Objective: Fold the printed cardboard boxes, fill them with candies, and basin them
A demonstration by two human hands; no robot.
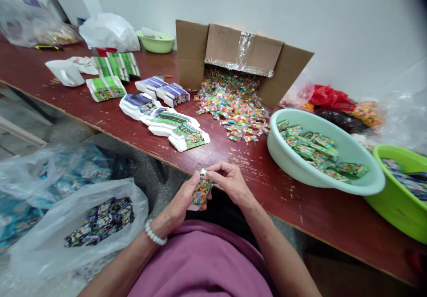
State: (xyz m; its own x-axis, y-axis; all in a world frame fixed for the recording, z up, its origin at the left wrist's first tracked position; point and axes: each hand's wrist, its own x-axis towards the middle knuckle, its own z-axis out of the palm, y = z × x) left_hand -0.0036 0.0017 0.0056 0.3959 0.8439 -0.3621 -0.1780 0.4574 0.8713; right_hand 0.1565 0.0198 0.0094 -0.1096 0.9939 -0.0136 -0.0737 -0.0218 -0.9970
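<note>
— Your left hand (182,201) grips a small green carton (202,191); your right hand (232,182) pinches its top.
— And on the table (253,166) before you, wrapped candies (233,106) spill from a cardboard box (222,48), left of the pale basin (287,166).

Can't read print on green packet (200,191) between left hand (182,200) and right hand (231,182), too small. Can't see its far face, turned away. Can't see deep into carton (224,50) beyond both hands. Can't see all of lime tub (399,213), right of hands, cut by edge. Can't count blurred blue packets (91,171) left of hands.
</note>
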